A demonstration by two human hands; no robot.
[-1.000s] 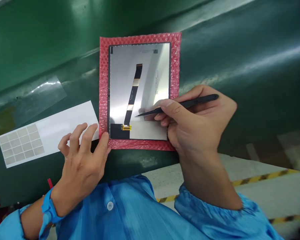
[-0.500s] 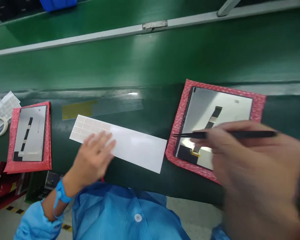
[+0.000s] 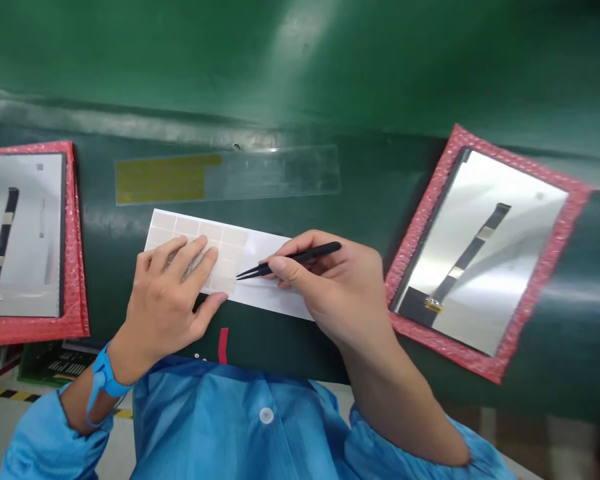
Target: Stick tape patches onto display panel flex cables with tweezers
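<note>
so the white sheet (image 3: 260, 247) is laid flat and a bit slanted on the green table (image 3: 355, 220), just below a clear strip with a yellow part (image 3: 160, 180). its grid of squares (image 3: 230, 257) is partly covered by the left hand (image 3: 163, 300), fingers spread and bent, nothing gripped, fingertips rested on the squares. how hard it's pressed down can't be told.

the black tweezers (image 3: 307, 255) are held pen-style in the right hand (image 3: 340, 287), fingers closed around them. a small gap is left between the tips, which are pointed at the grid's right edge; whether contact is made can't be told, and nothing is seen pinched in them.

handling-wise, the sheet would be guessed light, bendy and easily slid, so it's best held flat near the grid. the squares look thin and probably easily creased, so a corner should be taken, gently.

off to the right, a silvery panel (image 3: 500, 280) is set on pink bubble wrap (image 3: 534, 287), probably stiff but fragile, so best handled by its edges.
</note>
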